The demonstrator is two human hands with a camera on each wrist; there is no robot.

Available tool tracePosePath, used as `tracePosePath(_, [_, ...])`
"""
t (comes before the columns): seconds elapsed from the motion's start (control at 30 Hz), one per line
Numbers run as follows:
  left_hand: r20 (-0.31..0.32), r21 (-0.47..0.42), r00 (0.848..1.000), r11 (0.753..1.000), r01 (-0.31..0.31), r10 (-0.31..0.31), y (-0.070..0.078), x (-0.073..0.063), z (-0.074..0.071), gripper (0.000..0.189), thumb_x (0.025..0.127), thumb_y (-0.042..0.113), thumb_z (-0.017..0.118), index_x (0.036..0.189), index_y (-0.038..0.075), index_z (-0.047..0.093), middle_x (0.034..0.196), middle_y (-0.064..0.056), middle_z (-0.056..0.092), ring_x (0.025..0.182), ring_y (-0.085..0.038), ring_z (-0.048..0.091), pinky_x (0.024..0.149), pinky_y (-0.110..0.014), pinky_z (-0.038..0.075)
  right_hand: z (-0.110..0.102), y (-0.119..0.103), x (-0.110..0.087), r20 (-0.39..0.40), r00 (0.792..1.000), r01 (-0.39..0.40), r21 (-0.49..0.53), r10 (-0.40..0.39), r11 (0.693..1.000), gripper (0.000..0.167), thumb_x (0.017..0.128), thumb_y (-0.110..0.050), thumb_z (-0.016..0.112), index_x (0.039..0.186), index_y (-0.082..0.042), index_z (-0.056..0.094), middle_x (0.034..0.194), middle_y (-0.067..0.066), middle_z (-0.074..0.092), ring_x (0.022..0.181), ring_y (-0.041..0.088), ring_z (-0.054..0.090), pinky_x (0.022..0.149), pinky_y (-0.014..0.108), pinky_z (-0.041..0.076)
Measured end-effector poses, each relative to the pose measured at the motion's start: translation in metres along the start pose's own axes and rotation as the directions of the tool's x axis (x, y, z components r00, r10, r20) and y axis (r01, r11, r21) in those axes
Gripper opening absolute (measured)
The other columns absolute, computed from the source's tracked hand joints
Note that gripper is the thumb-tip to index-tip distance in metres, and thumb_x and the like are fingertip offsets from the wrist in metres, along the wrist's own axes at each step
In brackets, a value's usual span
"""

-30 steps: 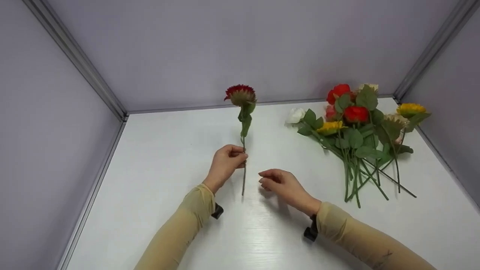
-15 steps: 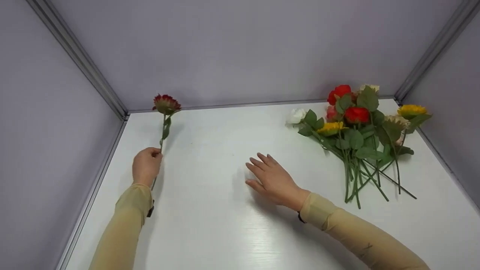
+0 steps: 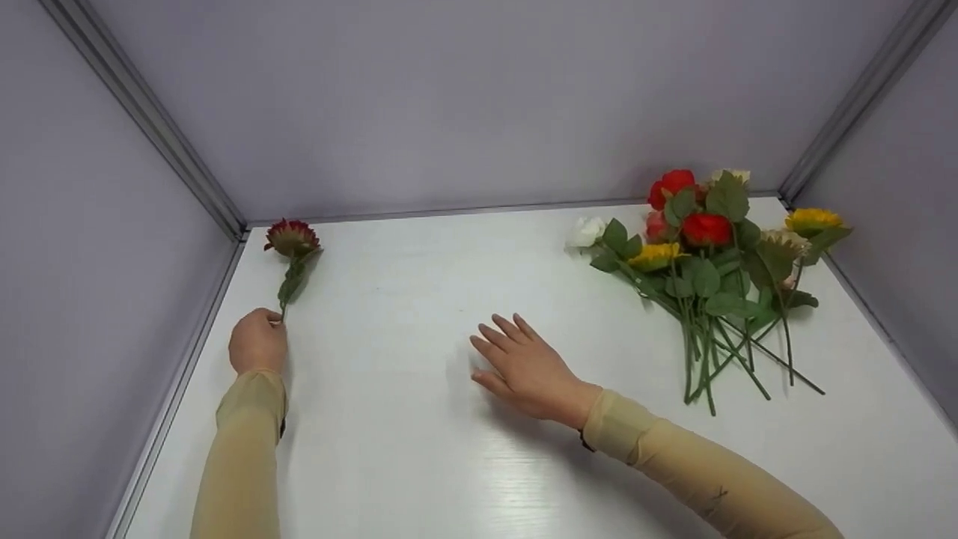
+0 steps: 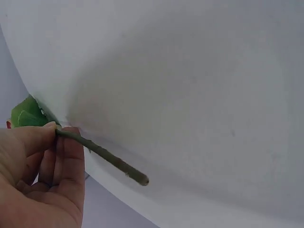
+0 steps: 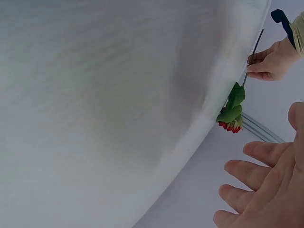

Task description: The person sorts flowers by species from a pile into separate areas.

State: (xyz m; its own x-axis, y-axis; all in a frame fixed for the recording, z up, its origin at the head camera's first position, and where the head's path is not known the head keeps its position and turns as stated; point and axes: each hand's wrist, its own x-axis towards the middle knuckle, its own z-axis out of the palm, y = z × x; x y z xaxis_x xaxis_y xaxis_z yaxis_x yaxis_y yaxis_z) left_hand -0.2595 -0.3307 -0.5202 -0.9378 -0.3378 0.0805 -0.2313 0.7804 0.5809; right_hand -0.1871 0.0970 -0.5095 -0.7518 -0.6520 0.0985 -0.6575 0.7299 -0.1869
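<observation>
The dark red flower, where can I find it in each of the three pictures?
Head: the dark red flower is at the left, bloom slightly above mid-height.
Left wrist: stem in the lower left; leaf near the left edge.
Right wrist: upper right, bloom pointing down.
Shared landmark: the left grip, pinching the stem.

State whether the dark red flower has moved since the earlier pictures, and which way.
Yes: in the head view, the dark red flower has moved left, toward the back left corner of the table.
</observation>
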Motion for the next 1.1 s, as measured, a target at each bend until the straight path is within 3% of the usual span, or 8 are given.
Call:
tracePosePath(0.5, [-0.013,-0.005,0.999,0.999,0.046,-0.046,-0.002,0.003,0.006,0.023,0.101,0.002,0.053,0.114,-0.010,0.068,0.115,-0.031,0.067,0.109,-0.049,0.061,0.092,-0.059,0.049,0.005,0.005,-0.004,0.072,0.997,-0.016,-0.001,0.016,1.000,0.064,0.111,-0.052,0.030,0.159,-0.011,0.039,0.163,0.012,0.035,0.155,0.030,0.018,0.126,0.044,0.008])
tracePosePath(0.87, [-0.013,-0.015,0.999,0.999,0.036,-0.036,-0.007,0.000,0.006,0.022,0.102,0.003,0.054,0.114,-0.009,0.067,0.115,-0.031,0.066,0.109,-0.049,0.061,0.092,-0.058,0.049,0.008,0.010,-0.008,0.060,0.998,-0.020,0.027,0.018,0.999,0.063,0.110,-0.051,0.035,0.157,-0.009,0.042,0.161,0.014,0.037,0.154,0.033,0.021,0.125,0.047,0.012])
tracePosePath(1.1, [0.013,-0.014,0.999,0.999,0.050,-0.049,-0.005,0.000,0.004,0.031,0.103,0.010,0.055,0.123,-0.011,0.064,0.118,-0.033,0.063,0.110,-0.050,0.060,0.094,-0.059,0.048,0.006,0.016,-0.011,0.061,0.997,-0.046,0.039,0.043,0.998,0.063,0.110,-0.051,0.036,0.157,-0.010,0.042,0.162,0.013,0.037,0.154,0.032,0.020,0.126,0.045,0.010])
